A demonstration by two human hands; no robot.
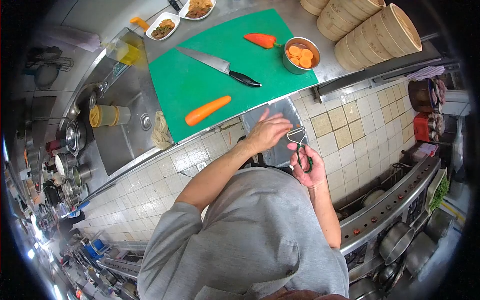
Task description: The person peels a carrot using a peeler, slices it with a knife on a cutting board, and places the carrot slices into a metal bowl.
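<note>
Step looks like cleaning off the peeler (296, 134) over the bin (272, 156), at the counter's near edge; judgement only. Right hand (309, 169) is closed around the peeler's handle, blade end up. Left hand (270, 131) is loosely open, fingers spread and slightly bent, nothing visible in it, fingertips just beside the blade; contact can't be confirmed. This calls for fingers kept off the cutting edge, scraps landing inside the bin.

Carrot (208, 110) is in neither hand: on the green board (175, 80), by the counter's near edge, ahead-left of the left hand, clear of it. Looks peeled. Knife (220, 66) lies beyond it, handle toward the near edge. Pepper (261, 40) farther back; bowl (301, 55) of carrot slices at the board's right end.
</note>
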